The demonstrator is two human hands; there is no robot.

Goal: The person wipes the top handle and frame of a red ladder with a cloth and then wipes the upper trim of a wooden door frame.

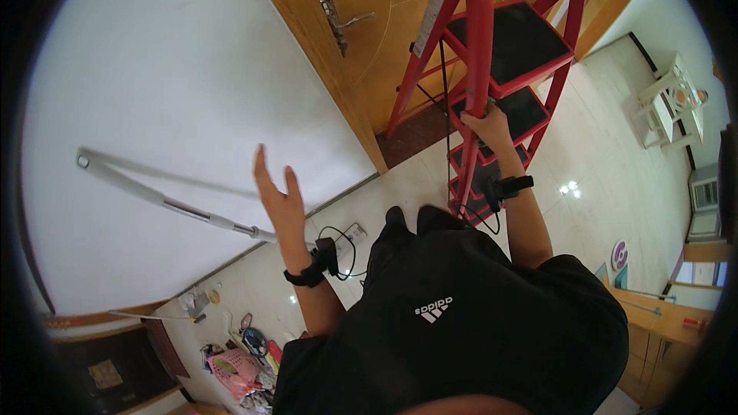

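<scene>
My right hand [490, 124] grips the front rail of a red folding stepladder [479, 40] with black treads. The ladder stands unfolded on the tiles in front of a wooden door [415, 11]. My left hand [279, 202] is raised near the white wall, fingers apart, holding nothing. Behind it a grey telescopic pole [190, 210] leans on the wall; my hand and wrist hide part of it. A black strap with a small device and cable sits on each wrist.
A pink plastic basket [233, 366] with clutter around it lies on the floor at lower left. A power strip [353, 233] rests near my feet. White chairs [663, 106] stand at far right, and a wooden cabinet [651, 351] is at lower right.
</scene>
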